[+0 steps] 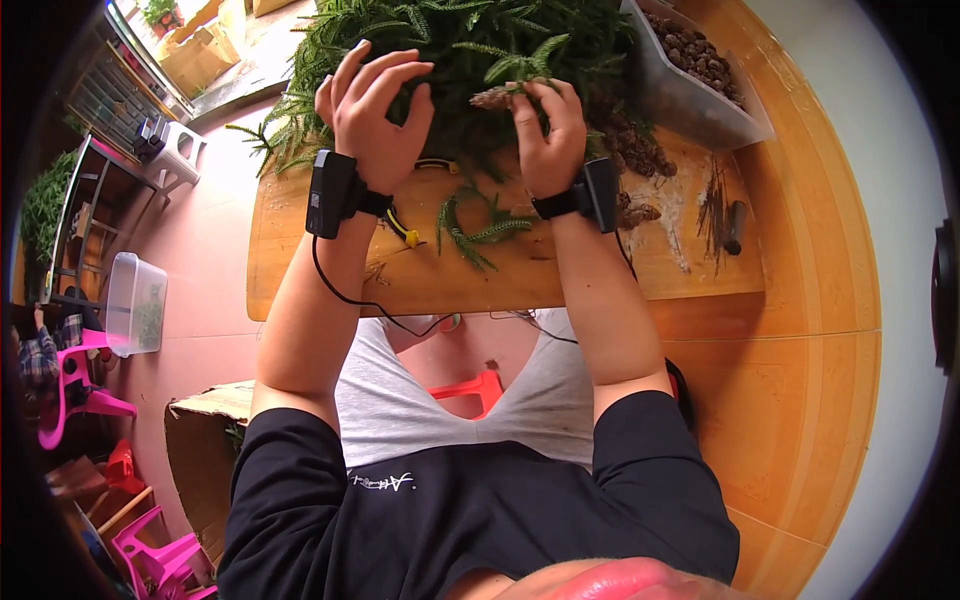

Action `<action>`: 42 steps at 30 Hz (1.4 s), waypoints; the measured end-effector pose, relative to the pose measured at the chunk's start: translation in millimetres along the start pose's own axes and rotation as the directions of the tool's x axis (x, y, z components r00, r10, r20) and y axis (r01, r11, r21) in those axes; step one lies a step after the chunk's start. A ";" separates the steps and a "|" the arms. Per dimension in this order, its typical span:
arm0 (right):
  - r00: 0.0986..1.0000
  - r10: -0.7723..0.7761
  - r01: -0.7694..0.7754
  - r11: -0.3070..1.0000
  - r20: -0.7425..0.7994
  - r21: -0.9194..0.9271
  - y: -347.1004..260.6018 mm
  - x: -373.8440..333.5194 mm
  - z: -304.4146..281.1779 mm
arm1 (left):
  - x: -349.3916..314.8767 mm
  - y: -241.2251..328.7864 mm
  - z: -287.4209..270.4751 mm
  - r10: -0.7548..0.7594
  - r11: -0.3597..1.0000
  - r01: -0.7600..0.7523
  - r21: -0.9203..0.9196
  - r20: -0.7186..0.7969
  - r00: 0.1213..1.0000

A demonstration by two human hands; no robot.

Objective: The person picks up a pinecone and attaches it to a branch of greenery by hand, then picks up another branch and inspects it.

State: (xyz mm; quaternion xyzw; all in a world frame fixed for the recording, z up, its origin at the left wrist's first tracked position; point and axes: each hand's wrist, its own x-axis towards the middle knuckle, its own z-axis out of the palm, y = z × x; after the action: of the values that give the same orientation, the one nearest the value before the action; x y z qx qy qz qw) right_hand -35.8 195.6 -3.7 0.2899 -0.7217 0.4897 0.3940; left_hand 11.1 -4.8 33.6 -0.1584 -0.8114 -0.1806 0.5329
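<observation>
Between the thumb and fingers of my right hand is a pine cone with a green fir sprig beside it. My left hand is raised with its fingers spread, holding nothing, over the near edge of a heap of artificial-looking fir branches. Below the hands, a short curved sprig lies on the wooden table. A yellow-and-black handled tool shows partly behind my left wrist; another yellow-and-black handle lies by the branches.
At the far right stands a translucent bin of pine cones. Loose pine cones, thin dark sticks and a dark cylinder lie on the table's right. Leftward are a cardboard box, a clear tub, pink stools and a seated person.
</observation>
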 end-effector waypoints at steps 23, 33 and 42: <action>0.875 0.456 -0.468 0.712 0.162 0.523 1.8 4.0 -3.9 | -7.3 -4.2 1.1 -0.407 0.497 0.604 -0.623 0.447 0.796; 0.890 0.438 -0.440 0.750 0.128 0.494 12.5 0.5 -1.6 | -55.2 -34.1 -174.6 -0.696 0.641 0.719 -0.268 0.193 0.692; 0.882 0.421 -0.471 0.786 0.210 0.401 17.8 2.1 -6.2 | -236.4 -41.4 -469.6 -0.782 0.399 0.696 0.597 -0.174 0.598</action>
State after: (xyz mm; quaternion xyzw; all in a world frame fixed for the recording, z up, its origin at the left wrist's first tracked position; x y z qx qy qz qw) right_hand -49.5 207.6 -9.1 0.2187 -0.6601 0.7025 0.1511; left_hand 461.9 -273.6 -17.3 0.3872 -0.8407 -0.1146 0.3608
